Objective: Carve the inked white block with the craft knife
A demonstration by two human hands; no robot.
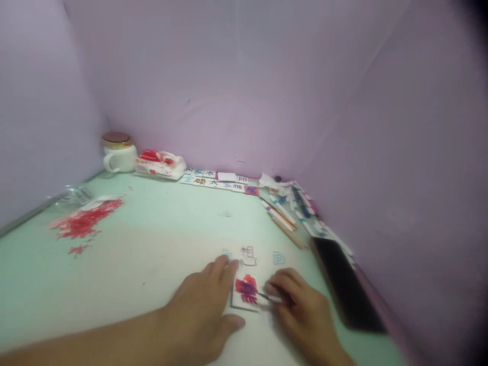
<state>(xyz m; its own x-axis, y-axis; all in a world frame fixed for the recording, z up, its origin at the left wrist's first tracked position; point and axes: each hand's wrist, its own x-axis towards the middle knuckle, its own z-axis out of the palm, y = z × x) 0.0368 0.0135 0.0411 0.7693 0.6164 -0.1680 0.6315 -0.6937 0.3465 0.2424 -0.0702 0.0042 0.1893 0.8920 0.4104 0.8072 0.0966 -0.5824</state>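
A small white square piece lies on the table in front of me, its face covered with red and purple colour. My left hand rests flat at its left side, fingertips at the upper left corner and thumb stretched apart below. In my right hand, the fingers close round a slim tool whose thin dark tip touches the coloured face. Blur hides the exact kind of tool. Just above the piece, a character in dark ink is written on the surface, with a blue one to its right.
Red scraps lie at the left near clear plastic. At the back stand a white mug, a wipes pack and rows of character tiles. Pens and a black phone line the right wall.
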